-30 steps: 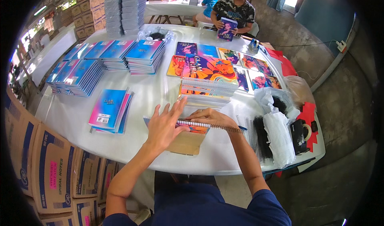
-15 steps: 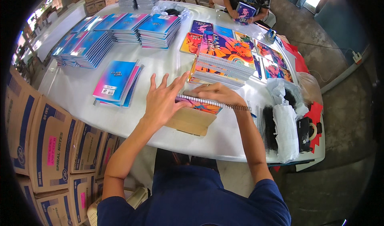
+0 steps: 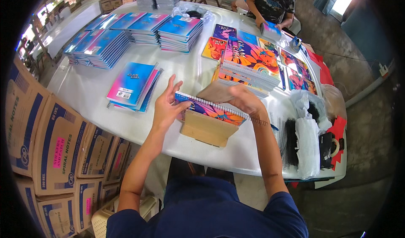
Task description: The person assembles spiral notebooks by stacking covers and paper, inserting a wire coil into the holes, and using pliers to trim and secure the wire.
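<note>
A spiral notebook with a purple, orange and blue cover stands on its long edge, spine up, against a brown board stand at the table's near edge. My left hand grips its left end, thumb on the cover and fingers behind. A dark wire coil sticks out past the spine's right end, under my right wrist. Behind the spine, my right hand is closed on a flat grey-brown piece, slightly blurred; I cannot tell whether it belongs to the notebook.
Beyond my right hand rises a stack of colourful notebooks. Blue-pink notebooks lie to the left, with taller stacks behind. Loose coils and white wrap lie right. Cartons stand lower left. Across the table a person holds a notebook.
My right hand has lifted off the spine and drawn back, with the grey-brown piece now showing. My left hand has slid to the notebook's end. The view has shifted slightly.
</note>
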The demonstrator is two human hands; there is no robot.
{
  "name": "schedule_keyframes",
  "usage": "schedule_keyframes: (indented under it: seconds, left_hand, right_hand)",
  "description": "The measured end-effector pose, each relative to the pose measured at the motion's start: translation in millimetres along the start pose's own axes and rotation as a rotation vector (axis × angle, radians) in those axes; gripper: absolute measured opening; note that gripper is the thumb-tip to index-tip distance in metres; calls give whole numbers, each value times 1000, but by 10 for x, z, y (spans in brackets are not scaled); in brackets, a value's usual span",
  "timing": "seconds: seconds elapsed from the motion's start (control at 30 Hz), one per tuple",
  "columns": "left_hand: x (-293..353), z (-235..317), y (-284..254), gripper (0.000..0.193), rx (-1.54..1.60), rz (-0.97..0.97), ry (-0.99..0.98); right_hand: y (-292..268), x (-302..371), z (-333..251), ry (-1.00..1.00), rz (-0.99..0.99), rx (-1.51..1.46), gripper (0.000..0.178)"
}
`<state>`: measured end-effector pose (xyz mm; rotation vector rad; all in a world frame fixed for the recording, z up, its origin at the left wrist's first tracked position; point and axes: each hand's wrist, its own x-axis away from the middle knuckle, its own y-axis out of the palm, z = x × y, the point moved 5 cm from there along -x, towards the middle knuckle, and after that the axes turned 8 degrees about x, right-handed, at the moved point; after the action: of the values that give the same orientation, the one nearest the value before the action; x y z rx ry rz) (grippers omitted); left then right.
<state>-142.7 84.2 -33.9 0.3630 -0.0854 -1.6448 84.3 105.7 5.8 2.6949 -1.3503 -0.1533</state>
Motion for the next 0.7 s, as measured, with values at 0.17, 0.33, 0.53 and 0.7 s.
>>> schedule_keyframes:
  seconds: [0.17, 0.33, 0.53, 0.7]
  left_hand:
    - [104, -87, 64, 76, 26, -28, 181]
    - [113, -99, 169, 66, 79, -53, 140]
    - [117, -145, 147, 69, 86, -95, 173]
    - [104, -83, 183, 76, 116, -124, 47]
  right_hand:
    - [103, -117, -1, 21, -135, 545, 50]
    - [121, -64, -75, 36, -76, 549, 42]
    - [187, -63, -169, -39, -89, 681, 42]
    - [119, -54, -125, -22, -119, 324, 51]
